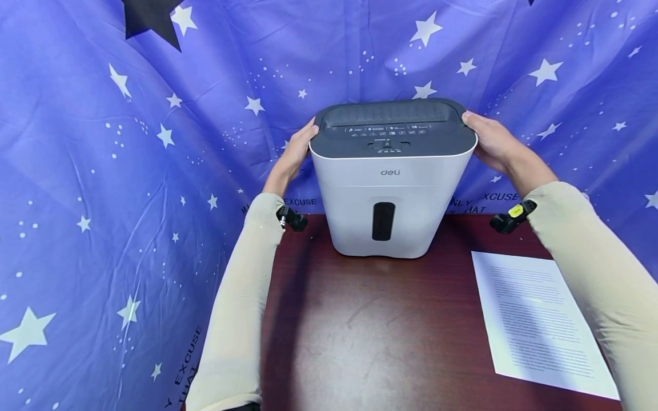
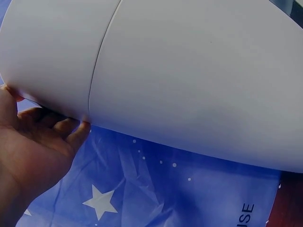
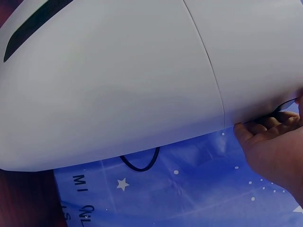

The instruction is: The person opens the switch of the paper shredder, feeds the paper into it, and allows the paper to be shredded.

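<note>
A white paper shredder [image 1: 349, 200] with a dark grey top stands upright at the far side of the table, its front with a narrow dark window facing me. My left hand [image 1: 294, 151] grips the upper left side, thumb on the rim of the top. On the opposite side my right hand [image 1: 492, 141] holds the upper right end in the same manner. In the left wrist view, the left hand's fingers [image 2: 71, 128] curl under the edge of the white casing [image 2: 189, 80]. The right wrist view has the right hand's fingers [image 3: 244, 132] against the casing [image 3: 132, 85], partly hidden behind it.
A printed sheet of paper [image 1: 534, 314] lies on the dark red-brown table [image 1: 375, 337] at the right, below my right forearm. A blue curtain [image 1: 128, 200] with white stars hangs behind and left. A black cable loop [image 3: 142, 169] shows behind the shredder.
</note>
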The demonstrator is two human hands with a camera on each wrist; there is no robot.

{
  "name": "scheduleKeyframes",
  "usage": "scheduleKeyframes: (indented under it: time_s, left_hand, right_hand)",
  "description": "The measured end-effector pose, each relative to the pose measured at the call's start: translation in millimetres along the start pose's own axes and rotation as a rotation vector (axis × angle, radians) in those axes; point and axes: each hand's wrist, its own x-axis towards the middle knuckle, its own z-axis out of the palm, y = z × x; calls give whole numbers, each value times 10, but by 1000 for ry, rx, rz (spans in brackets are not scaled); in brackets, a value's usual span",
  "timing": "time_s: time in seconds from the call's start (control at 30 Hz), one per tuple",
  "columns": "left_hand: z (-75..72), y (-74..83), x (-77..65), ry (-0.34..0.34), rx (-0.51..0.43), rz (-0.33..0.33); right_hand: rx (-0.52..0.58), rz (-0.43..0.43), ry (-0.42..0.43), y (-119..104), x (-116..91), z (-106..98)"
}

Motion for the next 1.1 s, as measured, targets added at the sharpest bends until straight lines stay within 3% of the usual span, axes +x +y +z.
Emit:
scheduleKeyframes:
  time_s: [1.1]
  left_hand:
    - [18, 4, -4, 18, -17, 13]
  right_hand:
    - [57, 43, 19, -38, -2, 15]
